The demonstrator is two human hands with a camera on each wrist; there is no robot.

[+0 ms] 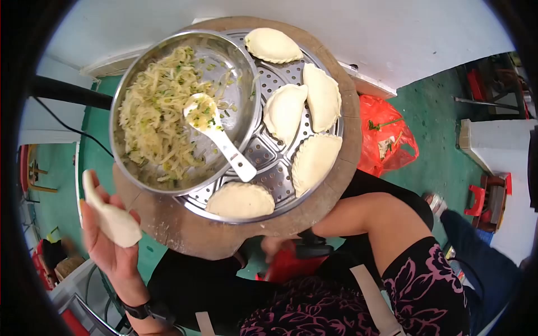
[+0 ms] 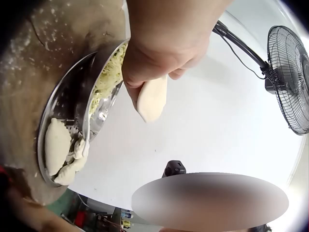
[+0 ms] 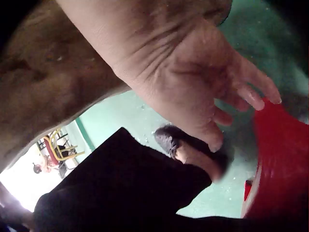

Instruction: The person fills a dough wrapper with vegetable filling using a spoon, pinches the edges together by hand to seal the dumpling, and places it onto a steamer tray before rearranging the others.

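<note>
My left hand (image 1: 112,246) is raised at the left of the round wooden table, holding a pale, flat dough wrapper (image 1: 116,223). In the left wrist view that wrapper (image 2: 153,99) hangs out below my fingers. Beside it on the table is a steel bowl (image 1: 235,61) of shredded filling (image 1: 157,106), with a white spoon (image 1: 227,147) leaning inside. Below the table's edge, my right hand (image 3: 193,82) reaches down with its thumb spread from the fingers. Its fingertips are right at the peak of a red, shiny thing (image 3: 285,154), whose kind is unclear.
Several crimped dumplings (image 1: 283,112) lie on a perforated steel tray (image 1: 263,154) that the bowl overlaps. A red plastic bag (image 1: 386,134) with scraps sits on the green floor, right of the table (image 1: 213,241). A black fan (image 2: 287,79) stands near a white wall.
</note>
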